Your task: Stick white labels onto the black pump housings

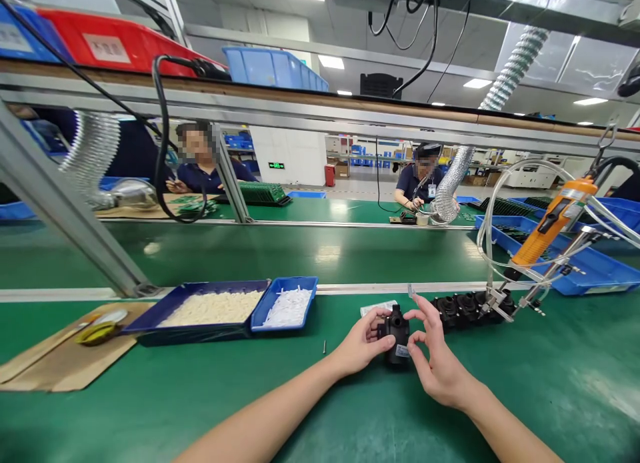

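Note:
A black plastic housing (397,328) with a short spout on top stands on the green bench in front of me. My left hand (367,343) is closed around its left side, thumb on the front. On the housing's lower front is a small silver-white label (402,351). The thumb and forefinger of my right hand (431,353) pinch at the label's right edge, the other fingers raised. A small pale strip (411,291) shows at a raised fingertip. Behind the housing lies a white printed label sheet (379,307), partly hidden by my left hand and the housing.
A loose screw (325,347) lies left of my hands. Further left are a blue tray (285,328) of white pieces, a dark tray (195,336) of cream pieces and cardboard (60,369). Several black housings (467,309) stand right, under a hanging orange electric screwdriver (550,223). Two people sit opposite.

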The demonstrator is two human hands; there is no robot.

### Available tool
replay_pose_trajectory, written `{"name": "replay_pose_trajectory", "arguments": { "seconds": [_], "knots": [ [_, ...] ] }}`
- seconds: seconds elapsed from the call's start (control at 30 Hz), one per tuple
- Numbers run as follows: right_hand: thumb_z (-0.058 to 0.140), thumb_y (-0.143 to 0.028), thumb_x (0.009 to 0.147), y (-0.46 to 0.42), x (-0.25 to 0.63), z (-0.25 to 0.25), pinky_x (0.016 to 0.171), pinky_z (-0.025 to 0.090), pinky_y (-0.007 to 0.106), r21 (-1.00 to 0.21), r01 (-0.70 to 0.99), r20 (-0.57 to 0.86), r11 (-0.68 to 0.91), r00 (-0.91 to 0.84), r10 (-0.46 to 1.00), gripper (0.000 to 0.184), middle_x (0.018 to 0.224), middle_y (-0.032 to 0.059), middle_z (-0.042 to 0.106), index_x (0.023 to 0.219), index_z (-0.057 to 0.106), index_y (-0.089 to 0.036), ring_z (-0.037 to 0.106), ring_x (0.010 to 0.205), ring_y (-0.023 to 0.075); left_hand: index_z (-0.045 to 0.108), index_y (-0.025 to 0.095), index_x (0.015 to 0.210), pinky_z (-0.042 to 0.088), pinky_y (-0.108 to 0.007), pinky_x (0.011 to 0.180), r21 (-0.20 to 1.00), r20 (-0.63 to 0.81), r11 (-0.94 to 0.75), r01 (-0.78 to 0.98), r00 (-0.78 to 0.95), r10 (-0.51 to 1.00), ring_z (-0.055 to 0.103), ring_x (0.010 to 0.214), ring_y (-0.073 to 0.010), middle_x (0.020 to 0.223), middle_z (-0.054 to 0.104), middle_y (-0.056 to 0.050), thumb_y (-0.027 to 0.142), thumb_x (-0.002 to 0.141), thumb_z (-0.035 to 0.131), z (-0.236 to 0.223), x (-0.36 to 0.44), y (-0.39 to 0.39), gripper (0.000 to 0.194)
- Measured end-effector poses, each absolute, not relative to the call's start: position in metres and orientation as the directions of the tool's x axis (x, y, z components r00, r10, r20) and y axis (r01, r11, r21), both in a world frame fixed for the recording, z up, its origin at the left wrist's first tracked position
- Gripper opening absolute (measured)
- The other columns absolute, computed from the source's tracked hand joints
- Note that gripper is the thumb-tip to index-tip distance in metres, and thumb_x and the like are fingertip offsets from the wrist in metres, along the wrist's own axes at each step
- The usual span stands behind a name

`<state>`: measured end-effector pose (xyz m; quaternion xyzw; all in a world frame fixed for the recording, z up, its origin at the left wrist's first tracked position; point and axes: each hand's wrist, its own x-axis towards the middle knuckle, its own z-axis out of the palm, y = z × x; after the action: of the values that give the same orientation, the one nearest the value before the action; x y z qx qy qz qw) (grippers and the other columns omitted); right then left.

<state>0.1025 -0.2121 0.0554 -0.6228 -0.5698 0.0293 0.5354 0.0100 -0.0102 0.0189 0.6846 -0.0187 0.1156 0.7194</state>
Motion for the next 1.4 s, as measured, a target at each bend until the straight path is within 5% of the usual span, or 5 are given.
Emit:
{"name": "replay_pose_trajectory", "arguments": {
  "seconds": [0.73,1.4],
  "knots": [
    [0.033,-0.005,0.105,-0.2141,0.1046,0.0623,0.103,0.06,0.054,-0.516,0.832,0.553,0.205,0.141,0.821,0.07,0.169,0.0159,0.005,0.167,0.014,-0.033,0.047,0.137,0.0289,0.056,0.021,0.135,0.049,-0.046,0.107,0.979,0.186,0.064,-0.193,0.977,0.108,0.067,0.121,-0.0288,0.133,0.068,-0.014,0.052,0.084,0.085,0.0242,0.0098,-0.01,0.067],
    [0.033,0.002,0.101,-0.2102,0.1078,0.0625,0.096,0.062,0.051,-0.44,0.87,0.588,0.222,0.092,0.803,0.075,0.167,0.0169,0.009,0.166,0.018,-0.033,0.049,0.131,0.0265,0.058,0.02,0.13,0.05,-0.042,0.102,0.975,0.191,0.093,-0.201,0.976,0.11,0.067,0.113,-0.0268,0.122,0.069,-0.011,0.051,0.084,0.086,0.02,0.0112,-0.0095,0.062]
  ]
}}
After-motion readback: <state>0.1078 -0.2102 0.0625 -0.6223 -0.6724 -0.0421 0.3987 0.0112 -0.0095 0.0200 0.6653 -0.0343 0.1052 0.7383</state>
